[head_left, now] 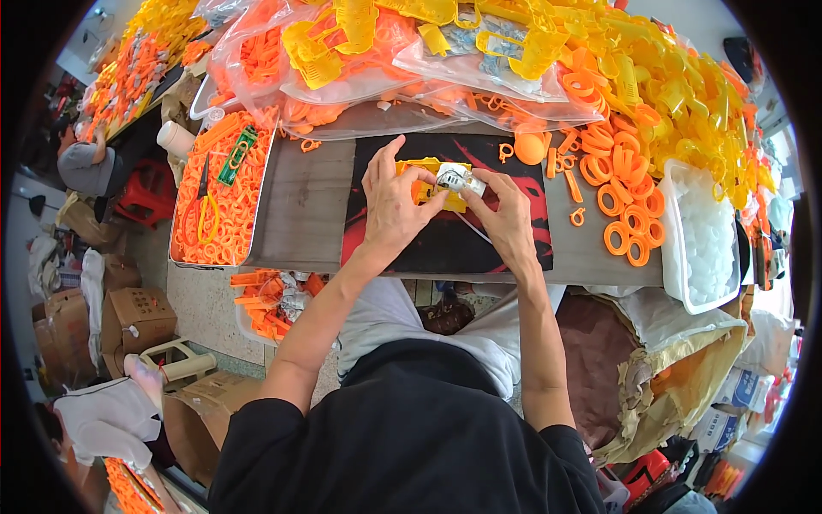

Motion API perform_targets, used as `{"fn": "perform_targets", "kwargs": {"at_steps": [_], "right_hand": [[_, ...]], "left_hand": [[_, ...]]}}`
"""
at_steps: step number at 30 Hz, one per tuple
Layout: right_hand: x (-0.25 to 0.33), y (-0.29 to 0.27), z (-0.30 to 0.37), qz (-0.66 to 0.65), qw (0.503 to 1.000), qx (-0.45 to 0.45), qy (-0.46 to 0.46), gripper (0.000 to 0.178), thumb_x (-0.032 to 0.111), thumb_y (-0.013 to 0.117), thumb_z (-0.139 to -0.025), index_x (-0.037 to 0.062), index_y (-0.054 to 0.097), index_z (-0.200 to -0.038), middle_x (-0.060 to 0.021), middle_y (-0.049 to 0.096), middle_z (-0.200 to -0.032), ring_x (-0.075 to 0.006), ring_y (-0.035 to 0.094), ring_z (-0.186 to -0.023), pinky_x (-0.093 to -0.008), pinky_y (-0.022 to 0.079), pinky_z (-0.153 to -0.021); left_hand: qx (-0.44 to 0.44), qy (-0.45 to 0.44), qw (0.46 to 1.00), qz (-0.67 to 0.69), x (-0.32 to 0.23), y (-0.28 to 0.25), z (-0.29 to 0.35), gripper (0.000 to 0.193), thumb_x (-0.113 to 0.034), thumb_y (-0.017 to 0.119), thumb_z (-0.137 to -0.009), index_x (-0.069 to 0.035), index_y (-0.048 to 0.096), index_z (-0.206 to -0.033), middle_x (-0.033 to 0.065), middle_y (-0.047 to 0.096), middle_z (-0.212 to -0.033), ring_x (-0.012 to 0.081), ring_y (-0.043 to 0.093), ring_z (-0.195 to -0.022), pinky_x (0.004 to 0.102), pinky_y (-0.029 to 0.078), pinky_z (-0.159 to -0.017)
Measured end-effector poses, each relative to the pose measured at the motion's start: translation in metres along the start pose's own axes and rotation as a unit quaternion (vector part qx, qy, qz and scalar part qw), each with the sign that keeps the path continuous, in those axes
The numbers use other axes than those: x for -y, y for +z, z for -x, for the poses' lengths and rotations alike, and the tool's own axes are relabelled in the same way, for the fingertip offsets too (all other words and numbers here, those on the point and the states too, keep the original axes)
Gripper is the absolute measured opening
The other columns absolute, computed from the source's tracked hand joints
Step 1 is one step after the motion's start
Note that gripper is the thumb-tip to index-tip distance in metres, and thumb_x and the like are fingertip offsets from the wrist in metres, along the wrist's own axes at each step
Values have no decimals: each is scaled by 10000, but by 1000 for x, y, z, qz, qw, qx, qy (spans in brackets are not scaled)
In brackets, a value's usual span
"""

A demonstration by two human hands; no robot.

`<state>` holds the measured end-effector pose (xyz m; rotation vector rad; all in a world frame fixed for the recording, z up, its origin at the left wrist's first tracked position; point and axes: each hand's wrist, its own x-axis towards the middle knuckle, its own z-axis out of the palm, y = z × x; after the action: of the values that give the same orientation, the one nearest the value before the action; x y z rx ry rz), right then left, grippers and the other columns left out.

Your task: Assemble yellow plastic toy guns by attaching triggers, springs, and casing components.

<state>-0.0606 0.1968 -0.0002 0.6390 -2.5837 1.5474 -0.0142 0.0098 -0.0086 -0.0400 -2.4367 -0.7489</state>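
Between my two hands is a small white and silver mechanism (454,177), held just above a yellow plastic shell (419,164). My left hand (396,197) pinches its left side with thumb and forefinger, the other fingers raised. On its right side my right hand (505,210) grips with thumb and fingers closed. The shell lies on a black and red mat (385,248), partly covered by the mechanism and my fingers. A thin pale strip (473,230) runs down from beneath the mechanism. Whether the mechanism touches the shell, I cannot tell.
At left, a tray (253,244) holds small orange parts, scissors (202,206) and a green piece (237,156). Orange rings (634,218) and a white tub (672,231) of translucent pieces stand right. Bags (360,94) and yellow shells (685,94) heap up behind. Other people sit at left.
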Motion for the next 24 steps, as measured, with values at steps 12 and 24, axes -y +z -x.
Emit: {"fn": "perform_targets", "kwargs": {"at_steps": [12, 24], "right_hand": [[-3, 14, 1, -7, 998, -44, -32, 391, 144, 786, -895, 0, 688, -1244, -132, 692, -1143, -193, 670, -895, -313, 553, -803], [-1, 24, 6, -19, 998, -58, -16, 387, 107, 786, -890, -3, 690, -1248, -101, 682, -1077, -135, 651, -804, -283, 553, -733]], "left_hand": [[-76, 32, 995, -56, -10, 0, 6, 230, -201, 842, -776, -82, 714, -926, 163, 473, -1481, 359, 434, -1368, 486, 339, -1097], [-83, 94, 991, -56, -12, 6, 5, 169, -88, 819, -754, -76, 710, -883, 114, 531, -1442, 315, 488, -1330, 459, 386, -1060]]}}
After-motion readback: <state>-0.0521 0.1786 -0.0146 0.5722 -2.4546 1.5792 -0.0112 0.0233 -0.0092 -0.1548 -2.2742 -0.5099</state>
